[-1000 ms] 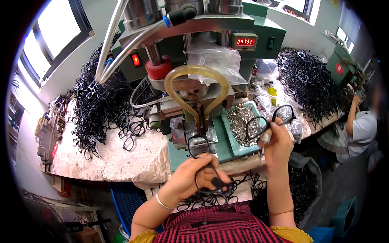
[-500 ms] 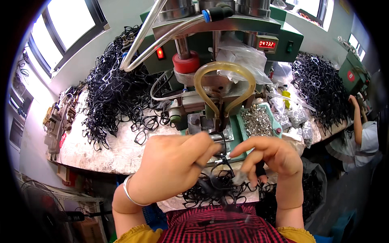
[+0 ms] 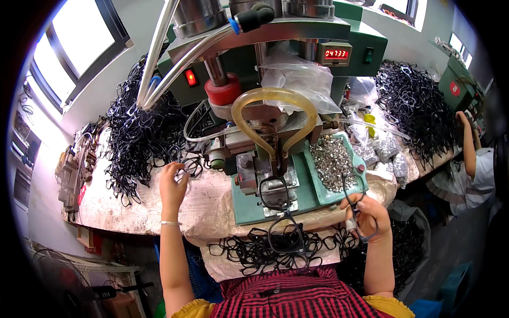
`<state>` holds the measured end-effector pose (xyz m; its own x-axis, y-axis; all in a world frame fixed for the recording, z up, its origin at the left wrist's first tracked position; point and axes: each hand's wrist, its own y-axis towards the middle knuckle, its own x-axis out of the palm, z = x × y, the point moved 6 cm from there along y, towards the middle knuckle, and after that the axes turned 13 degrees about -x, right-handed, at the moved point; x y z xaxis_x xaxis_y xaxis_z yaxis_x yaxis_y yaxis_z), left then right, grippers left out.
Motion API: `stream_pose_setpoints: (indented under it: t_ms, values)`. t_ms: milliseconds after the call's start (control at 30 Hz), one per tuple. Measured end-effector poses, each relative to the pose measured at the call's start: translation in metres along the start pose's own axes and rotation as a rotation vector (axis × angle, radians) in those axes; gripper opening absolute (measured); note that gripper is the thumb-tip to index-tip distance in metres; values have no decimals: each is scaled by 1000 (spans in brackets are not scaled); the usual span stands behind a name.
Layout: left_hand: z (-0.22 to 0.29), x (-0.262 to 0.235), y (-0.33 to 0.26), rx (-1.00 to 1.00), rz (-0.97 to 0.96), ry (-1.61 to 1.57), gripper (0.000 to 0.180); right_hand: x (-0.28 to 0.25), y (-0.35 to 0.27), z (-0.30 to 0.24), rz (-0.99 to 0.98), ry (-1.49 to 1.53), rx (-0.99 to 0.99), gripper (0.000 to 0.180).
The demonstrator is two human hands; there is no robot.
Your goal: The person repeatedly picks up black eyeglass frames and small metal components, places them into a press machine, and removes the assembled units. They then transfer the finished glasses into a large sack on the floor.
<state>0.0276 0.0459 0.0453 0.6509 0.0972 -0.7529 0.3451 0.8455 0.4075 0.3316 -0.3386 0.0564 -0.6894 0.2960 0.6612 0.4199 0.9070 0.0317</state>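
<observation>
At the press, one frame points lengthwise outward; my right grip holds another frame; left grip, I can't tell.

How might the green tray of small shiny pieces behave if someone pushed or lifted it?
The green tray would probably slide rather than roll, being broad and roughly rectangular. The small shiny pieces look loose, so they might shift or spill if it tilted. It may feel heavy for its size if those pieces are metal, as their gleam suggests.
</observation>
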Motion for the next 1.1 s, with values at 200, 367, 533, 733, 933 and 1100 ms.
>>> stream_pose_setpoints:
  t_ms: [200, 367, 533, 733, 933, 1100]
  values:
    - [-44, 39, -5, -295, 111, 383, 44, 37, 25, 15, -184, 35, 131, 40]
    - [-65, 43, -19, -473, -79, 195, 42, 70, 66, 31, -128, 99, 342, 33]
    - [-25, 17, -48, -861, -313, -958, 27, 69, 64, 35, -130, 129, 330, 33]
    - [108, -33, -42, -397, -545, -2328, 20, 89, 63, 35, -202, 52, 297, 33]
    - [234, -84, -34, 302, 72, -810, 30, 113, 54, 31, -223, 73, 255, 31]
    - [225, -84, -34, 204, 84, -916, 32, 113, 55, 34, -202, 19, 222, 29]
